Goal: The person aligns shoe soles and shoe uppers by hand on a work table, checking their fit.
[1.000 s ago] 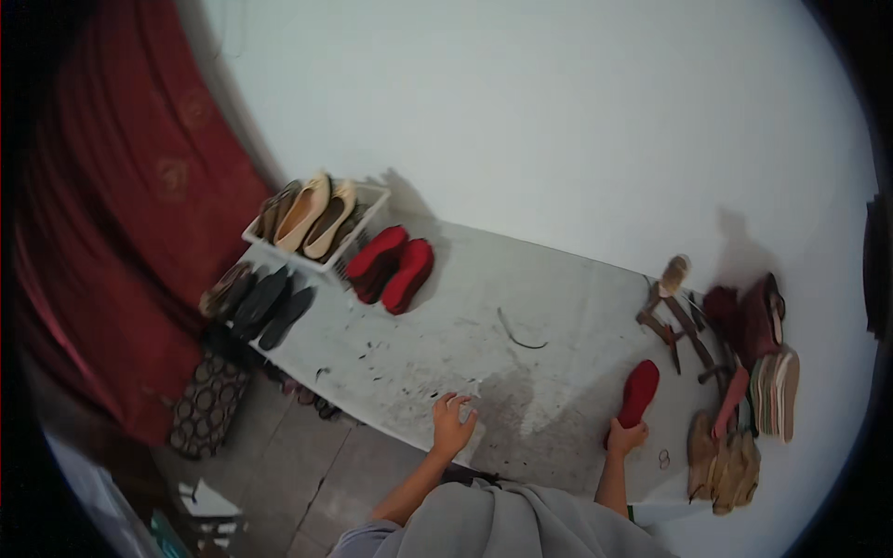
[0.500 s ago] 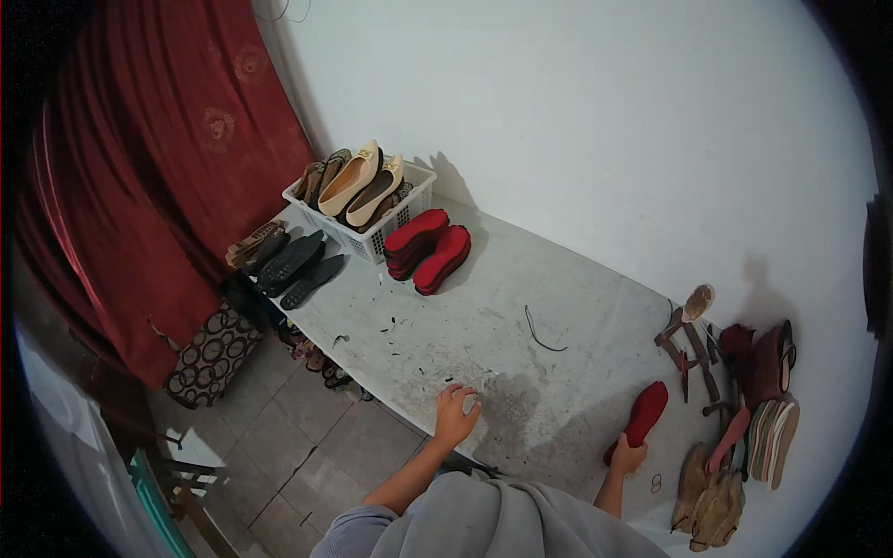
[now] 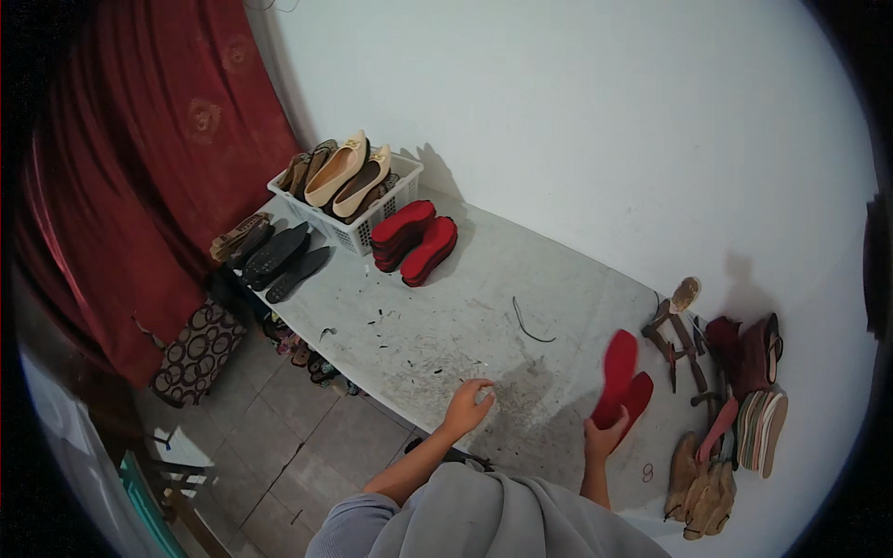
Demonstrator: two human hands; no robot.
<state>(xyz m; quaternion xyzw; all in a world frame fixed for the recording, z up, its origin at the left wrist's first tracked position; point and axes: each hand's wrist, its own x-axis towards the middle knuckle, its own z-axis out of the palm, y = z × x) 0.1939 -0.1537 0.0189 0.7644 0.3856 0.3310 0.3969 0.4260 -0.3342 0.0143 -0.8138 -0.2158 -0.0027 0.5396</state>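
At the right of the table, my right hand (image 3: 603, 437) grips the heel ends of a pair of red insoles (image 3: 617, 370). They are fanned apart, one upright and the other leaning right behind it. My left hand (image 3: 467, 406) is over the near edge of the table, fingers loosely bent with a gap to the thumb and nothing visible in them. Stacked red soles (image 3: 428, 251) with dark edges stand farther back, in front of the basket.
A white basket (image 3: 352, 234) of shoes stands at the far left, beside black soles (image 3: 279, 256). A thin dark strip (image 3: 527, 324) and small scraps lie on the grey table (image 3: 586, 288). Right of my right hand are hand tools (image 3: 672, 344), striped stacked soles (image 3: 763, 432) and brown shoe forms (image 3: 704, 493).
My right hand has shifted left and up; the red insoles, held together before, are now spread apart. My left hand has moved slightly right. The whole view has shifted a little.
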